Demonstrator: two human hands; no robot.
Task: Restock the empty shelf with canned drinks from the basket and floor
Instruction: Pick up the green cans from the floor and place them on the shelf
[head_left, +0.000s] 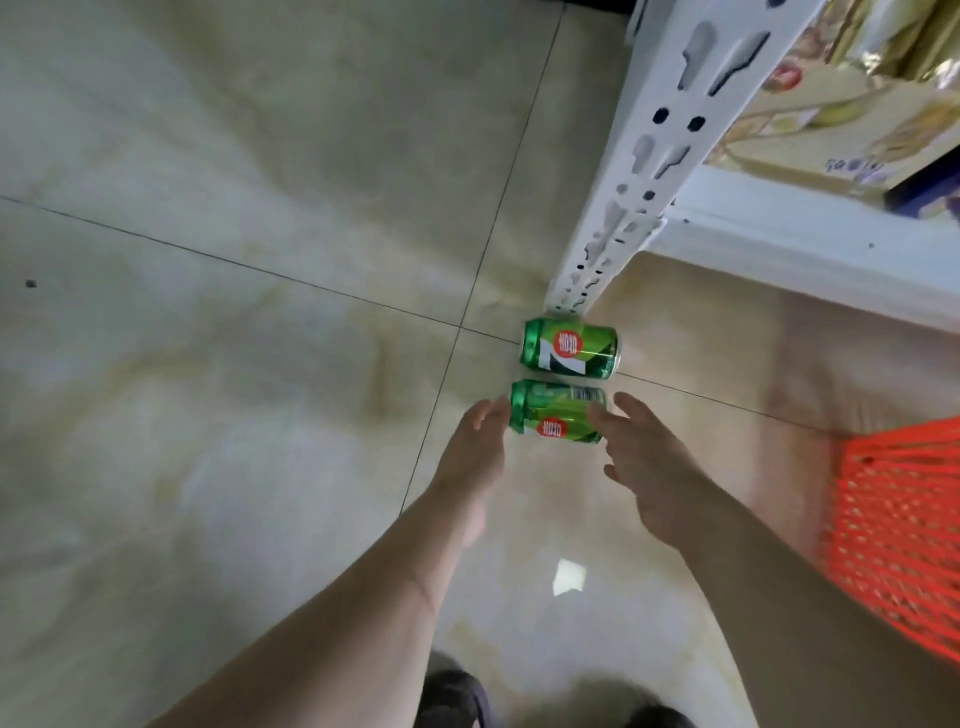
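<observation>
Canned drinks are what this is about, and two green ones lie on their sides on the tiled floor, side by side near the foot of the shelf's white upright. Nearest to me, the person's two shoes show at the bottom, and both bare arms reach down and forward. The left hand and the right hand flank the nearer can, fingers straight and spread, holding nothing; the left fingertips look to be just at the can's end, the right ones touching or just beside its other end, I cannot tell which. So I judge the step is gathering cans from the floor, with the grip not yet made. Next, the fingers need to curl round the can without rolling it. The farther can lies just beyond. The orange basket sits at the right, contents unseen.
</observation>
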